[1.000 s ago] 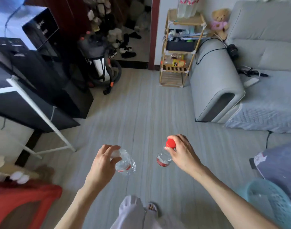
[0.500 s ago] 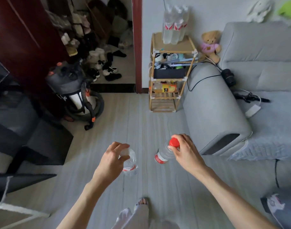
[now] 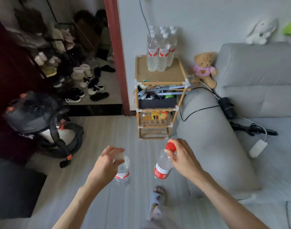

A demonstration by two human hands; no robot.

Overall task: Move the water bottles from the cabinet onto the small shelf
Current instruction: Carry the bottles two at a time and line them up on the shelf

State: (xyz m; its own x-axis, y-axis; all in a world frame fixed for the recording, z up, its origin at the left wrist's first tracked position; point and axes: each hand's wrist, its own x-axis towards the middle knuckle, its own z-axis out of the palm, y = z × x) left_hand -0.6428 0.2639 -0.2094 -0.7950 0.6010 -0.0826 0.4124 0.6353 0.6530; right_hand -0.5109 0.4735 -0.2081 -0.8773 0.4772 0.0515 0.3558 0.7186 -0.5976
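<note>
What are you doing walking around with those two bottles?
A person is carrying two small water bottles across the room. The left hand has its grip around the top of a white-capped bottle, and the right hand holds a red-capped bottle by its neck. Ahead, beside the grey sofa, stands the small shelf, with a cluster of tall water bottles already on its top. The two in hand are not there yet.

Both forearms were bare, with no sleeves showing. One foot wore an open-toed pale grey-blue slipper (image 3: 156,198), below a light, loose trouser leg (image 3: 158,215).
</note>
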